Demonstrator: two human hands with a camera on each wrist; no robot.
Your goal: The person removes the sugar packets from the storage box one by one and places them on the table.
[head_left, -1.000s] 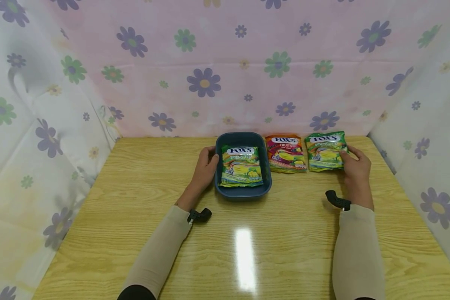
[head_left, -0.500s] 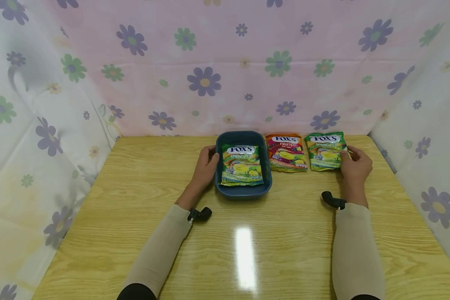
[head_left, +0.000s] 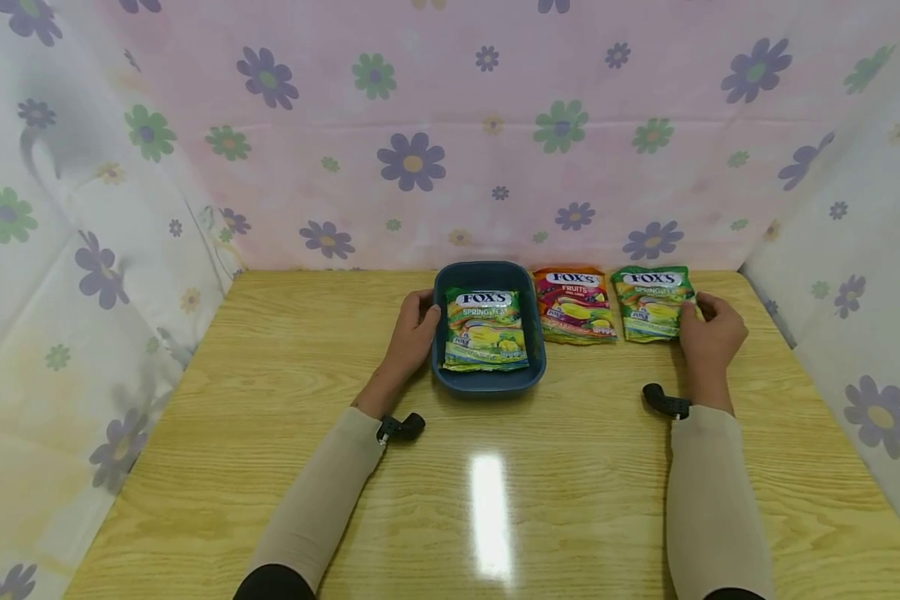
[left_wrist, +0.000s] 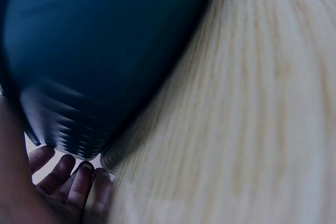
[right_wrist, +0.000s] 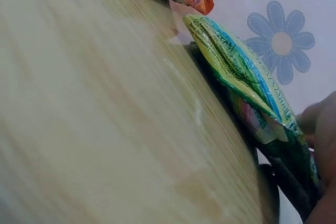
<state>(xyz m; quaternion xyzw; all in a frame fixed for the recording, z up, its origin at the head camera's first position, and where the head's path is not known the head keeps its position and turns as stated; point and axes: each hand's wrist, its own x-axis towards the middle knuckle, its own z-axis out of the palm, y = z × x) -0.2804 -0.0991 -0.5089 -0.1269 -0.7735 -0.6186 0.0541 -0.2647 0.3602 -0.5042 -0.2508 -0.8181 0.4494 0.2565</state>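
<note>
In the head view, a dark blue plastic tub stands on the wooden table, with a green Fox's Spring Tea candy bag lying in it. My left hand grips the tub's left side, thumb at the rim. The left wrist view shows the fingers against the tub's ribbed outer wall. On the right, my right hand pinches the right edge of another green Spring Tea candy bag, thumb on top. Seen from the right wrist, this bag lies tilted, its near edge close over the table.
Between the tub and the right-hand bag lies a red Fox's Fruits candy bag. A flowered cloth rises behind the table and along both sides. Light glares on the tabletop at the front middle.
My right wrist has swung slightly left while the hand keeps its hold on the bag's edge. The left hand, tub and bags look unchanged apart from a slight camera shift.
</note>
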